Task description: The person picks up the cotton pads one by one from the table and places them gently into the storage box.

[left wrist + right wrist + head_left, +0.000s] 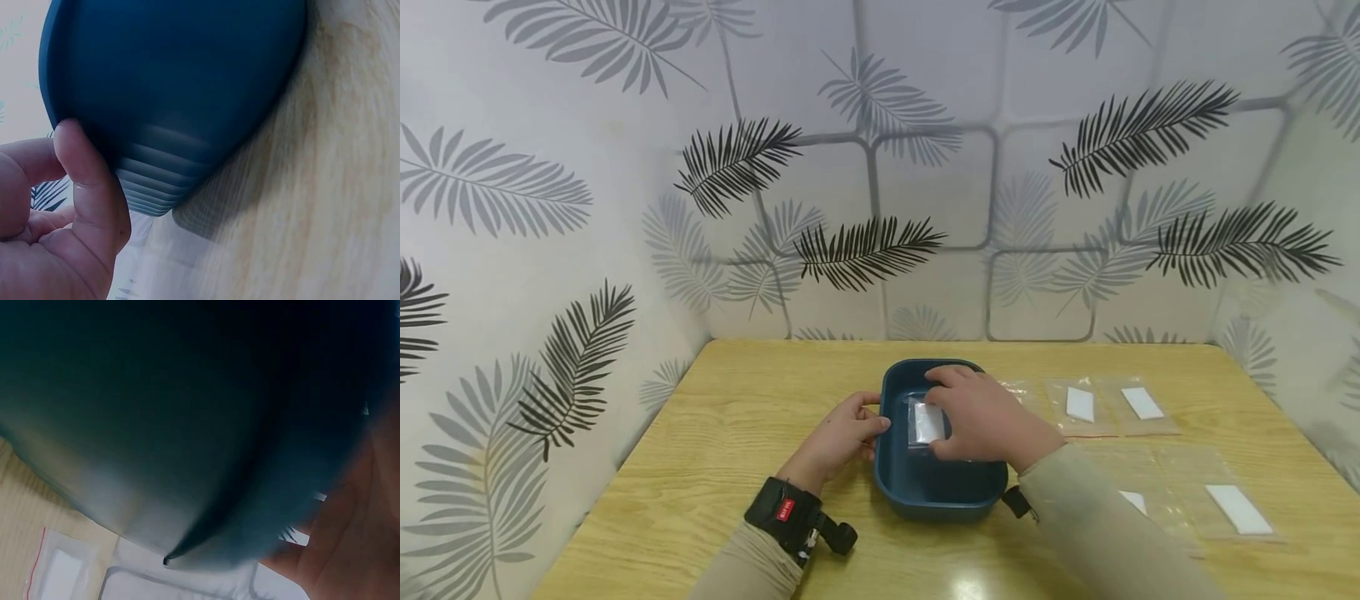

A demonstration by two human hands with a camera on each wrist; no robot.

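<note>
A dark blue plastic bin [940, 492] stands on the table. My left hand [847, 429] grips its left rim, thumb at the edge and fingers outside; in the left wrist view the thumb [84, 162] presses against the ribbed wall. Inside the bin is a clear plastic bag [927, 423] with a white rectangular piece in it. Over the bin's right side reaches my right hand [981, 415], fingers and thumb spread apart around the bag's right part, the thumb tip close to its lower corner. Only the palm side of this hand [344, 531] shows in the right wrist view.
Right of the bin, several clear bags with white pieces lie on the wooden table [760, 392], among them a back bag [1142, 404] and a front bag [1238, 508]. The right forearm partly covers another. A leaf-patterned wall [925, 192] stands behind the table.
</note>
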